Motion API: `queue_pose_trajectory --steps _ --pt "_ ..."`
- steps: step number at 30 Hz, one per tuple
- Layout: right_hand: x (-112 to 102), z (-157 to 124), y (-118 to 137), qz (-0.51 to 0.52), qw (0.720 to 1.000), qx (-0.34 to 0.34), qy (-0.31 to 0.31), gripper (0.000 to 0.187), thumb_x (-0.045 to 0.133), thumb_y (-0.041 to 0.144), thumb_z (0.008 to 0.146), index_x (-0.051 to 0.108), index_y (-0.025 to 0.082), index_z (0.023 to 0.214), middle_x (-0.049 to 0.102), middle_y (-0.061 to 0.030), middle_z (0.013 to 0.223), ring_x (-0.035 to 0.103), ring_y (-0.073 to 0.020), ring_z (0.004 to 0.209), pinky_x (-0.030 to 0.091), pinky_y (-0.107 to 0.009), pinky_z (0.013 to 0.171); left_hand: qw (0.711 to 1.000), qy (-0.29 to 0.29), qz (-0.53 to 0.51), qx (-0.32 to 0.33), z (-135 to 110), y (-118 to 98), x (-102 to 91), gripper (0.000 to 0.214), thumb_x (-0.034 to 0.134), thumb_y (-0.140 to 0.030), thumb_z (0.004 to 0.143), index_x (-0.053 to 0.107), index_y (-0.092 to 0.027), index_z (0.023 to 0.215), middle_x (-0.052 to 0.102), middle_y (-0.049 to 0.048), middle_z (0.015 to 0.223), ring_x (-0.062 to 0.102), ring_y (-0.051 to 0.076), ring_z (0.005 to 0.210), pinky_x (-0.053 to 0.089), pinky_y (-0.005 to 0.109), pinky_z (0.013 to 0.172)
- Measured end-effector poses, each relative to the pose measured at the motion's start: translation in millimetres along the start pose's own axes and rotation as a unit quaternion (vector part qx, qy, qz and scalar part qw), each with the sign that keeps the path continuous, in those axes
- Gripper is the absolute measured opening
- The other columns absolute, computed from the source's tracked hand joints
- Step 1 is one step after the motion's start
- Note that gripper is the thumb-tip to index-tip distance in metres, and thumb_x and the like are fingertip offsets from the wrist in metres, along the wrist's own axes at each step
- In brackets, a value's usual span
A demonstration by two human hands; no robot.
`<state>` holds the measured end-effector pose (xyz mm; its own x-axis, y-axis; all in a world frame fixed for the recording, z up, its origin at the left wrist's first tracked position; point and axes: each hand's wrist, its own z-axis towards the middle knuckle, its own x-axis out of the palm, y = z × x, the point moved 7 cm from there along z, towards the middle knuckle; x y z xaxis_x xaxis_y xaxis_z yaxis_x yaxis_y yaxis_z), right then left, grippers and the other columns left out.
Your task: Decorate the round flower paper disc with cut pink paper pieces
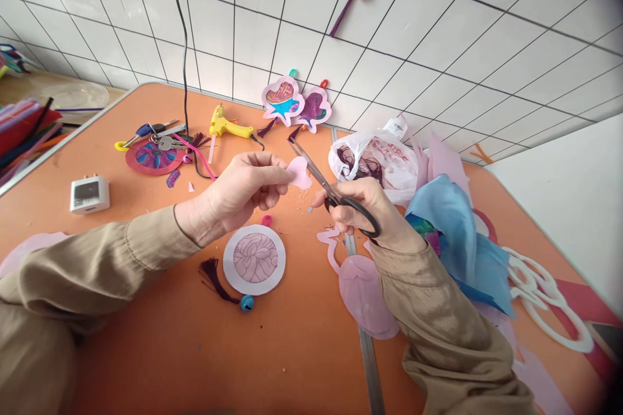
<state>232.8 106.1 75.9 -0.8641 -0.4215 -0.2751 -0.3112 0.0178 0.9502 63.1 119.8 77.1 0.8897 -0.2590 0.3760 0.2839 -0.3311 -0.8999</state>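
Observation:
My left hand pinches a small pink paper piece above the orange table. Beside it my right hand grips black-handled scissors, whose blades point up and left and touch the edge of the pink piece. Below my hands lies a round paper disc with a pink flower drawing, next to a dark tassel with a blue bell. Pink paper offcuts lie under my right forearm.
A yellow glue gun, keys, a round purple ornament and a white charger sit at the back left. Two paper ornaments lean on the tiled wall. A plastic bag, blue cloth and white cutouts lie right.

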Motion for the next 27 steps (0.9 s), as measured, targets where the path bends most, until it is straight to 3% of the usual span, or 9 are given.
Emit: queue_pose_trajectory --steps 11,27 --pt "0.0 0.9 -1.9 -0.012 1.000 0.009 0.002 0.059 0.081 0.066 0.062 0.070 0.013 0.084 0.046 0.0068 0.046 0.041 -0.0070 0.038 0.035 -0.020 0.034 1.000 -0.006 -0.001 0.015 1.4 -1.3 -2.8 0.018 0.073 -0.013 0.074 0.059 -0.016 0.063 0.050 -0.0031 0.052 0.036 0.004 0.042 0.022 0.018 0.041" --pt "-1.3 1.4 -4.8 0.004 0.999 -0.032 0.022 0.061 0.082 0.068 0.066 0.070 0.012 0.086 0.050 0.0052 0.046 0.042 -0.0069 0.036 0.037 -0.019 0.031 0.999 -0.018 0.011 0.029 2.7 -5.2 -5.2 0.022 0.077 -0.019 0.068 0.058 -0.016 0.058 0.045 -0.0038 0.050 0.034 0.004 0.045 0.020 0.020 0.042"
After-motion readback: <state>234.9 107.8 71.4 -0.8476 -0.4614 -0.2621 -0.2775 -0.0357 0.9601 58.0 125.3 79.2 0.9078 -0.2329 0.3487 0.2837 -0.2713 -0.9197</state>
